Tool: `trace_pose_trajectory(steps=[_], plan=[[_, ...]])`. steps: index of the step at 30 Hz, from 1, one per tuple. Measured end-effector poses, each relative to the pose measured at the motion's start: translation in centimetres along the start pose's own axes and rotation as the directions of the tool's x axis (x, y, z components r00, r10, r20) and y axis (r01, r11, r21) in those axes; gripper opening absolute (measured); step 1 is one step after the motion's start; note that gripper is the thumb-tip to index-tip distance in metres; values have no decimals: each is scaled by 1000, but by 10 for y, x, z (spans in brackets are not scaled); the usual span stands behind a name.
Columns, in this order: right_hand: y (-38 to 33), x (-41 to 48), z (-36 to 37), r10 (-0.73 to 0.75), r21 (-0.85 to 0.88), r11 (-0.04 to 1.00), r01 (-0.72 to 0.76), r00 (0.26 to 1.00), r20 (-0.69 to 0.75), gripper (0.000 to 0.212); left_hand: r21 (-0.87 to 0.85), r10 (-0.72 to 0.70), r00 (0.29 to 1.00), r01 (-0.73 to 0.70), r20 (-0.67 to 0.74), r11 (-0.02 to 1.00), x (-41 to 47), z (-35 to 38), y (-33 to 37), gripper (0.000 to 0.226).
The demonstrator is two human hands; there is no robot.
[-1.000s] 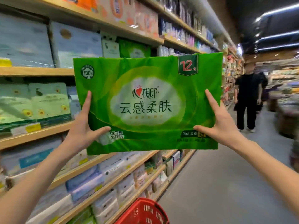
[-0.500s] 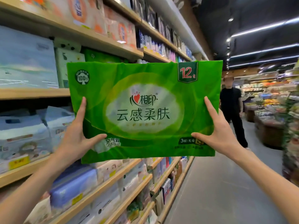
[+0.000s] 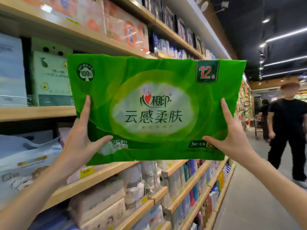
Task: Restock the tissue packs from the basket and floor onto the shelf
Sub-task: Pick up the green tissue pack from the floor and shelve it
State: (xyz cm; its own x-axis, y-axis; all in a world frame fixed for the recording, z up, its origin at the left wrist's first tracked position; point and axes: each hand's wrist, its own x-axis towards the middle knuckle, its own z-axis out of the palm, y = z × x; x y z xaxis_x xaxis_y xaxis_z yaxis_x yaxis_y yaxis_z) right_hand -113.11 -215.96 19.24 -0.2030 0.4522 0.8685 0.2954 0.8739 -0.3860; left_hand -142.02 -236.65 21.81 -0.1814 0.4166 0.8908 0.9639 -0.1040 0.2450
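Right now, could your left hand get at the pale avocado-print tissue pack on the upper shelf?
Probably not yet. The left hand is clamped on the green 12-pack, sharing its hold with the right hand. The avocado-print pack sits behind the 12-pack's left edge, so that must go down first.

I grip the green tissue pack (image 3: 154,108) with my left hand (image 3: 79,143) at eight o'clock and right hand (image 3: 232,138) at four o'clock, before the shelf (image 3: 33,112).
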Motion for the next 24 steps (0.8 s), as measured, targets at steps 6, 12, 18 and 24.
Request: trace_pose_trajectory(steps=[6,12,18,24], plan=[[85,89,61,-123,165,979,122,992,-1,114,183,-2,990,28,-141,983,49,55,-1,113],[131,178,111,-246,312,920,237,969,-8,109,296,31,977,34,-213,955,98,86,2,108],[141,246,166,-335,447,835,321,941,-51,107,477,142,952,6,-273,879,142,87,-7,108],[120,294,207,-376,486,771,412,910,-177,105,589,240,918,-10,-315,808,183,71,-27,109]])
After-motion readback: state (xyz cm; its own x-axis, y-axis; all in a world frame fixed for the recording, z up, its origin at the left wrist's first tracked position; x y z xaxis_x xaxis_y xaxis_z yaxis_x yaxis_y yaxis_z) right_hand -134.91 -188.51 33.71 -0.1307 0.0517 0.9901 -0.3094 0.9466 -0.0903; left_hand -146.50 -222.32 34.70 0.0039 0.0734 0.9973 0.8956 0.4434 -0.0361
